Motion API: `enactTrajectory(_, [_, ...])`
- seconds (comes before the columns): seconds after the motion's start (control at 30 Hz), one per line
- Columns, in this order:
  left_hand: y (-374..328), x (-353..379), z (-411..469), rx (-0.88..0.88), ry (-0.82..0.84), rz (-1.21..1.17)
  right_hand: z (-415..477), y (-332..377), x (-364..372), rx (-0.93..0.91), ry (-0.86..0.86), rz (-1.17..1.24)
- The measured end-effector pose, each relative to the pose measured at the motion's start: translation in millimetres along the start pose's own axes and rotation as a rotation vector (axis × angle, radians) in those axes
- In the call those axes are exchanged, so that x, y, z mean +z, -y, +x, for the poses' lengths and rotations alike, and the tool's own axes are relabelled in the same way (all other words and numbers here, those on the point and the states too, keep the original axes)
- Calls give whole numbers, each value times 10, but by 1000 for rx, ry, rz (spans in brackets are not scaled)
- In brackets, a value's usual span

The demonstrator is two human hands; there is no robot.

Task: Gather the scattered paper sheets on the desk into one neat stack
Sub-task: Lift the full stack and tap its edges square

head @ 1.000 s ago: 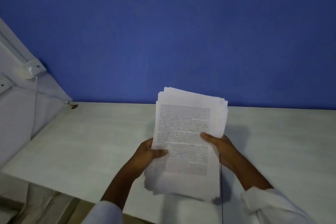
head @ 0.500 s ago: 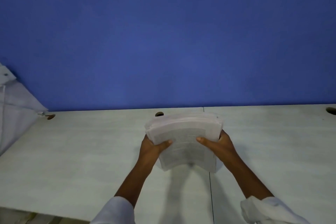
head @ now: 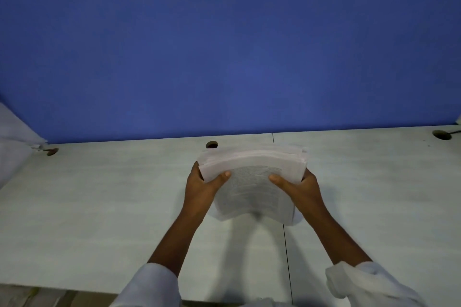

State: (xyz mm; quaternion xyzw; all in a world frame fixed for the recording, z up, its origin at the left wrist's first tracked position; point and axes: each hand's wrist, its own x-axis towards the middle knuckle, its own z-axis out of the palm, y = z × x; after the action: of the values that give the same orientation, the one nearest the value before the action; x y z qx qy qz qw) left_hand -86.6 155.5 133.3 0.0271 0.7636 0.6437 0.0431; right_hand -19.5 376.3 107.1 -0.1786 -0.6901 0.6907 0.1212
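While both hands are gripping it, the stack of paper sheets (head: 253,183) is hanging over the middle of the pale desk (head: 99,207). The left hand (head: 200,188) is clamping the stack's nine o'clock edge, its thumb pressing on the printed top page and its fingers hiding under the sheets. The right hand (head: 300,189) is clamping the three o'clock edge the same way. Between the two grips the sheets are bowing, and their twelve o'clock edges are fanning out unevenly. Whether the six o'clock edge is touching the desk I cannot tell. A round cable hole (head: 211,144) is showing just beyond the stack at eleven o'clock. A desk seam (head: 287,257) is running from the stack toward six o'clock. A blue wall (head: 224,45) is rising behind the desk at twelve o'clock.
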Motion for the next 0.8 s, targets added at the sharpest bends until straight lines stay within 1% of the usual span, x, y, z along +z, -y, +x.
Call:
enactTrajectory(0.13, [-147, -105, 0, 6, -76, 1, -29, -76, -14, 33, -15, 28])
enactTrajectory(0.2, [-256, -110, -1, 24, -62, 105, -36, -110, 1, 52, -9, 36])
enactTrajectory(0.23, [-335, -99, -9, 67, -68, 223, -32, -131, 9, 58, -5, 31])
enactTrajectory(0.27, [-439, -81, -25, 149, -83, 366, -32, -138, 11, 64, -5, 26])
enactTrajectory(0.33, [-652, 11, -59, 436, -90, 619, -23, -135, 3, 74, -9, 12])
enactTrajectory(0.37, [-722, 86, -58, 591, -62, 730, -13, -139, 5, 72, -8, 15])
enactTrajectory(0.4, [-772, 179, -64, 700, -10, 864, -17, -117, 15, 66, -5, 21])
enactTrajectory(0.43, [-791, 277, -70, 744, 64, 1020, -12, -110, 24, 59, -2, 24])
enactTrajectory(0.47, [-788, 374, -83, 725, 153, 1186, -11, -93, 33, 64, -3, 19])
enactTrajectory(0.5, [-751, 451, -91, 664, 238, 1330, 1, -92, 44, 70, -2, 7])
enactTrajectory(0.53, [-720, 501, -97, 598, 291, 1419, 7, -89, 53, 73, -7, -5])
enactTrajectory(0.57, [-702, 531, -95, 545, 302, 1455, 24, -107, 53, 81, -17, -15])
enactTrajectory(0.63, [-759, 571, -94, 503, 231, 1454, 44, -117, 49, 105, -50, -50])
enactTrajectory(0.7, [-802, 623, -109, 564, 167, 1395, 44, -100, 61, 127, -66, -74])
enactTrajectory(0.73, [-798, 678, -124, 605, 188, 1377, 44, -100, 65, 124, -61, -77])
enactTrajectory(0.8, [-787, 798, -184, 640, 365, 1409, 45, -116, 78, 114, -62, -116])
